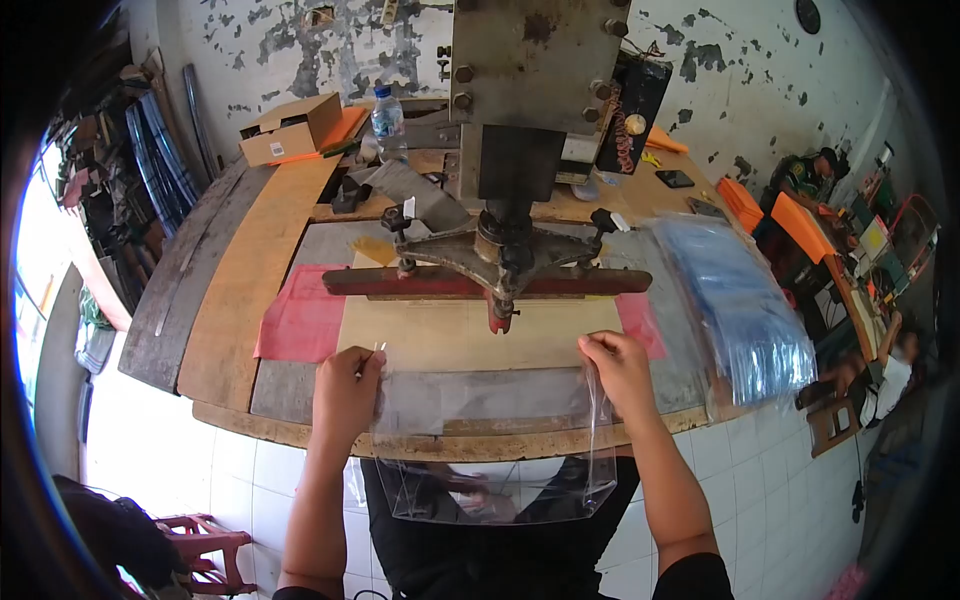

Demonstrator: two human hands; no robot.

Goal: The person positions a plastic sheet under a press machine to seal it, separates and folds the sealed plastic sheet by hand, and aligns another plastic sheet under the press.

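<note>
We're in a small workshop: a heavy metal press (505, 240) stands over the worn desk (228, 300) just beyond the hands (480, 375), plastic sheets (740, 310) are stacked to their right, and peeling walls (720, 60) rise behind.

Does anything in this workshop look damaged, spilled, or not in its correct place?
The wall behind the press looks damaged: its paint has flaked off in many patches. The front table edge looks worn. No spill shows; the plastic hangs over this edge, which seems normal.
</note>
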